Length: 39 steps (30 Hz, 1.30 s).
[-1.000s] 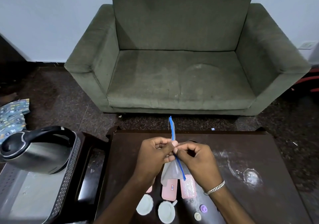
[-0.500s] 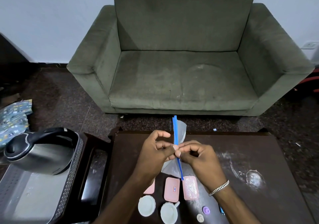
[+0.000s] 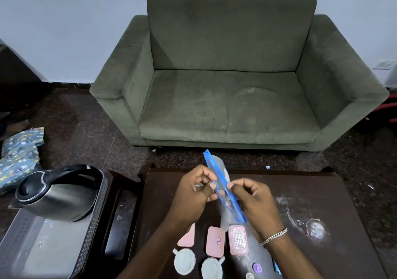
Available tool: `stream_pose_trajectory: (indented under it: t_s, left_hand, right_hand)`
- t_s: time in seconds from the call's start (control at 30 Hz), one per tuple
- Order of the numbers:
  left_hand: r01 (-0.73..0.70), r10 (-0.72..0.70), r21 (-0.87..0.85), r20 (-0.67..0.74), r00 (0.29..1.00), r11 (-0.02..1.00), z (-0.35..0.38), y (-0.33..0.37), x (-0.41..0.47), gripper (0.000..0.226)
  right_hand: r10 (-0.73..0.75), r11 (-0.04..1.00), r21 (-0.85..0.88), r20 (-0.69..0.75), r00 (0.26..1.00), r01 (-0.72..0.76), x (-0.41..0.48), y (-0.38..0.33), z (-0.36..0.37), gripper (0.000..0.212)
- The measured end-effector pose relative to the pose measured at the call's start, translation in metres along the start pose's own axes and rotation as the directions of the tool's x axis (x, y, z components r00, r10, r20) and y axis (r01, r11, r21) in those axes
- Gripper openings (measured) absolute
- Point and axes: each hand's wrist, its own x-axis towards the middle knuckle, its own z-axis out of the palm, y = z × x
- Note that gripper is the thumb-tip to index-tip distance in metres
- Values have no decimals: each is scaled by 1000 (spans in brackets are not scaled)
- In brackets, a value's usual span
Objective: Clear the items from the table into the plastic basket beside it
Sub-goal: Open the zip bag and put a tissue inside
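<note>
hands pinch a clear zip bag above the table, left hand and right hand each gripping one lip of its blue mouth.

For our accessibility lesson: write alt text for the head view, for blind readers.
A left hand and right hand pinch the blue zip top of a clear bag above a table. On it lie pink boxes and white lids; a kettle sits in the basket.

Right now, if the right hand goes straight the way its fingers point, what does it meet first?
Most likely the left hand. The right hand points its fingers leftward across the zip bag that both hands pinch, with the left fingers just beyond. Depth is uncertain from one view.
</note>
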Motion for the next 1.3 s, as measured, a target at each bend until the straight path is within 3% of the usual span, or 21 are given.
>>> stream_pose_trajectory:
  t_s: [0.1, 0.2, 0.27, 0.37, 0.47, 0.57, 0.6, 0.63, 0.7, 0.77, 0.87, 0.93, 1.07, 1.13, 1.2, 1.3]
  left_hand:
    - [5, 0, 102, -51, 999, 995, 2, -1, -2, 40]
    - [-50, 149, 452, -186, 971, 891, 1, -6, -2, 18]
    - [-56, 200, 563, -198, 960, 825, -1, -8, -5, 19]
    - [-31, 186, 596, -202, 962, 803, -4, -5, -8, 29]
    - [-116, 239, 635, -111, 965, 764, 1, 3, -11, 41]
    - [-254, 299, 660, 46, 953, 707, 13, 8, -17, 46]
    - [-286, 307, 666, 89, 948, 689, 18, 8, -19, 46]
    - [-310, 312, 674, 123, 942, 670, 22, 7, -21, 47]
    - [-355, 331, 691, 175, 927, 630, 28, 5, -26, 51]
    - [-382, 340, 691, 205, 918, 614, 33, 5, -32, 55]
    - [-416, 365, 682, 229, 902, 601, 37, 7, -38, 60]
    - [-438, 371, 689, 256, 893, 578, 39, 7, -40, 62]
    - [-431, 317, 705, 297, 901, 563, 38, 6, -37, 66]
    - [-405, 290, 713, 285, 913, 573, 34, 6, -32, 69]
    - [-378, 258, 725, 277, 925, 576, 32, 5, -29, 72]
    - [-370, 219, 726, 299, 929, 579, 32, 2, -31, 75]
  right_hand:
    - [-147, 966, -228, -102, 984, 120, 1, -5, -4, 18]
    - [-319, 836, -514, -170, 933, 192, -2, -4, -10, 16]
    - [-399, 761, -607, -159, 903, 229, -3, -4, -19, 18]
    - [-500, 605, -734, -50, 865, 307, -5, -1, -33, 22]
    - [-415, 400, -887, 47, 909, 228, -13, -3, -35, 8]
    - [-103, 213, -977, -48, 994, -25, -18, -7, -23, 24]
    - [-17, 221, -973, -78, 997, -72, -17, -11, -20, 29]
    - [48, 294, -951, -79, 996, -90, -15, -16, -16, 30]
    - [134, 545, -832, -35, 990, -103, -10, -26, -11, 22]
    - [82, 693, -718, -7, 997, -63, -3, -29, -7, 21]
    - [-74, 648, -760, 15, 997, 59, 10, -23, -7, 37]
    - [-42, 632, -771, 62, 997, 75, 20, -14, -5, 40]
    - [37, 480, -842, 299, 954, 246, 35, -9, 3, 27]
    - [88, 501, -802, 420, 903, 324, 40, -11, 4, 22]
    - [66, 573, -754, 432, 899, 320, 39, -10, 4, 18]
    - [59, 502, -792, 431, 900, 347, 39, -7, 6, 18]
